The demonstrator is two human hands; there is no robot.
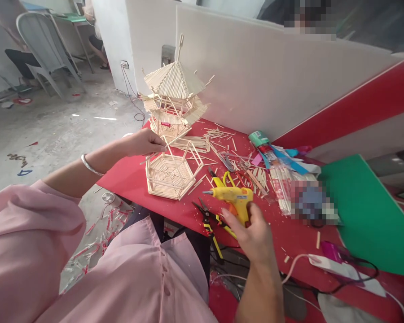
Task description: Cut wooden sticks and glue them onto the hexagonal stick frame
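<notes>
My right hand is wrapped round the grip of a yellow hot glue gun, its nozzle pointing left. Above the left rim of a hexagonal stick base, the fingers of my left hand are pinched on a thin wooden stick. Short stick frames stand up along the base's back and right sides. Behind it rises a pagoda model of the same sticks, with tiered roofs and a spire. Yellow-and-black pliers lie by the table edge, below the glue gun.
Loose sticks are strewn over the red table. Packs of sticks, a green can and a green board are on the right. A white power strip with cords lies at the lower right. A grey chair stands far left.
</notes>
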